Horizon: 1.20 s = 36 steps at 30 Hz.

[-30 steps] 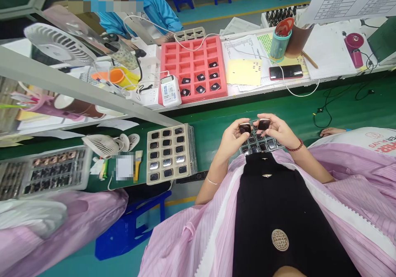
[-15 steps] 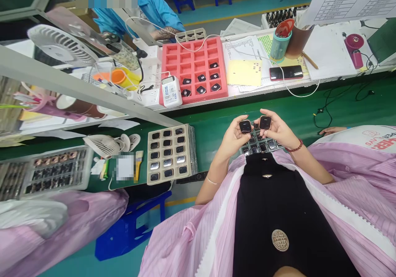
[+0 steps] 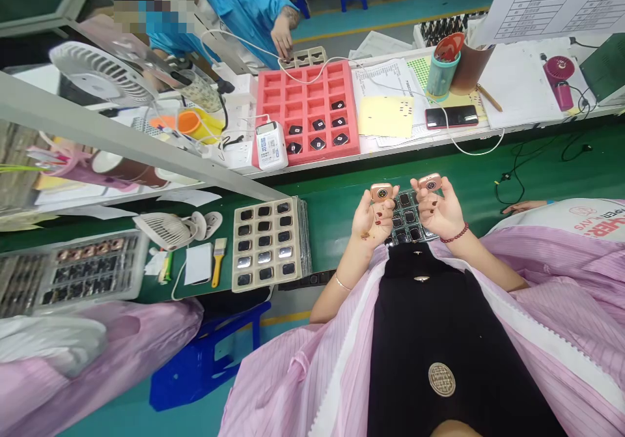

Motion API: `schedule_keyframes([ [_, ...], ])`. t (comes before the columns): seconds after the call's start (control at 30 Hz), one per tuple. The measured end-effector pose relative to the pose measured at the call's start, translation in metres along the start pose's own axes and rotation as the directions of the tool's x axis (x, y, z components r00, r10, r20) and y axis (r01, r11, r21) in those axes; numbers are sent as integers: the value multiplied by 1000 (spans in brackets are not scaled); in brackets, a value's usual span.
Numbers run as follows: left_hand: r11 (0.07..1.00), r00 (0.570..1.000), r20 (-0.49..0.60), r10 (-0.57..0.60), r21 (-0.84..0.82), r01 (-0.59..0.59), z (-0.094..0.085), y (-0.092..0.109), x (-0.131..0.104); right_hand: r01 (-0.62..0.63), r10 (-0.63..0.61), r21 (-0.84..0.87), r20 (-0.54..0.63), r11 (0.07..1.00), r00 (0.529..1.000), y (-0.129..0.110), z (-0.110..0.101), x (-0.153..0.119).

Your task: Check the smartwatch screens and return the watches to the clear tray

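Note:
My left hand (image 3: 374, 219) grips a gold smartwatch body (image 3: 381, 192) without a strap, its round sensor back turned up toward me. A matching gold watch body (image 3: 430, 182) is pinched in my right hand (image 3: 439, 209), back side also showing. Both hands are raised over a tray of dark square watch faces (image 3: 410, 215), which lies on the green bench close to my chest. The hands and forearms hide parts of that tray.
Left on the bench stands a stack of beige trays (image 3: 263, 245) with watches. Beside it lie a yellow-handled brush (image 3: 218, 262) and a small white fan (image 3: 166, 230). On the raised shelf are a red foam tray (image 3: 306, 108) and a phone (image 3: 452, 116). A co-worker's hand (image 3: 282, 33) reaches in beyond.
Both watches have been turned over, from dark screens to sensor backs. My hands have rotated palms up. Across the shelf, a co-worker's hand has come to the small beige tray.

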<state>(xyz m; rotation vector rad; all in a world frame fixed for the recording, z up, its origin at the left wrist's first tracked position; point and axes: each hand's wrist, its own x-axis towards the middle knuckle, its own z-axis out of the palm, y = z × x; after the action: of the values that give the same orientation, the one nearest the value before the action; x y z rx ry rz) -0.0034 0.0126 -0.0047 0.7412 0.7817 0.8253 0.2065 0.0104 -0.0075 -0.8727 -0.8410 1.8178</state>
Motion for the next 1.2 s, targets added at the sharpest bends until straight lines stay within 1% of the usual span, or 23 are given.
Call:
schedule_keyframes([
  [0.07, 1000, 1000, 13, 10, 25, -10, 1, -1, 2, 11, -10, -19, 23, 1000, 1000, 3, -1, 2],
  [0.2, 991, 995, 52, 82, 104, -87, 1, 2, 3, 46, -43, -33, 79, 998, 996, 1, 1, 1],
  [0.33, 964, 982, 16, 191, 187, -190, -2, 9, 0, 83, -80, -82, 42, 993, 996, -8, 7, -5],
  [0.4, 942, 972, 5, 234, 247, -228, -3, 12, -2, 132, -131, -158, 20, 978, 991, -10, 10, -8],
  [0.47, 920, 967, 9, 253, 306, -244, -3, 13, -5, 179, -183, -248, 7, 952, 983, -11, 13, -9],
  [0.53, 904, 965, 20, 260, 347, -251, -1, 13, -6, 199, -207, -318, 9, 927, 978, -10, 16, -10],
  [0.63, 893, 965, 41, 260, 369, -256, 0, 11, -8, 207, -212, -362, 28, 909, 977, -8, 17, -11],
  [0.77, 890, 964, 42, 263, 376, -259, 0, 10, -9, 235, -235, -376, 48, 896, 971, -6, 17, -11],
  [0.9, 893, 966, 65, 252, 369, -258, 1, 10, -9, 238, -229, -396, 70, 887, 971, -6, 17, -11],
  [1.07, 894, 964, 86, 252, 360, -266, 2, 10, -10, 241, -233, -394, 69, 887, 970, -6, 20, -11],
  [1.2, 896, 967, 71, 246, 364, -255, 2, 12, -12, 233, -229, -385, 56, 893, 972, -8, 22, -12],
])
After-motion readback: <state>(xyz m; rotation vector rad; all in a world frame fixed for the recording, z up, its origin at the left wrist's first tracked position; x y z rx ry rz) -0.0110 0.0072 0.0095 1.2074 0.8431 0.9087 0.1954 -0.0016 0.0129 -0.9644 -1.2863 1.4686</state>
